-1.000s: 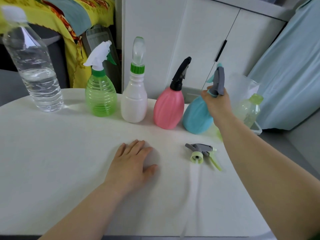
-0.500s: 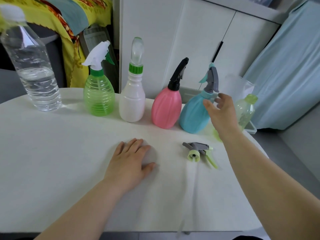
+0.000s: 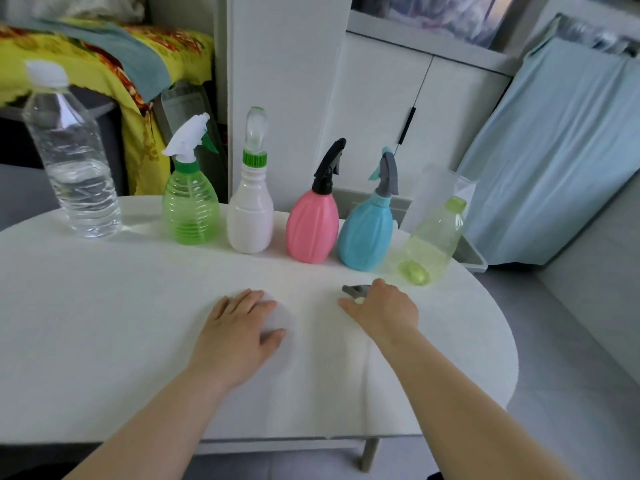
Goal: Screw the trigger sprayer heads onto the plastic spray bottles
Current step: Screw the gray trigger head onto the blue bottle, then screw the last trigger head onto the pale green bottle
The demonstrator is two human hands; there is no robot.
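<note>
Five spray bottles stand in a row at the back of the white table (image 3: 104, 306). The green bottle (image 3: 190, 209), the pink bottle (image 3: 311, 226) and the blue bottle (image 3: 367, 233) carry trigger heads, and the white bottle (image 3: 250, 216) has a clear cap. At the right end, the clear yellow-green bottle (image 3: 433, 244) has a bare neck. The loose grey and yellow-green sprayer head (image 3: 353, 290) lies on the table in front of the blue bottle. My right hand (image 3: 384, 310) covers most of it, thumb and fingers curled round it. My left hand (image 3: 239, 327) rests flat on the table.
A large clear water bottle (image 3: 72, 161) stands at the back left of the table. White cabinets rise behind the row. A grey bin (image 3: 474, 261) sits off the table's right edge, beside a pale blue curtain (image 3: 554, 150).
My right hand let go of the blue bottle's sprayer, came down toward me and closed over the loose sprayer head. My left hand stayed flat on the table.
</note>
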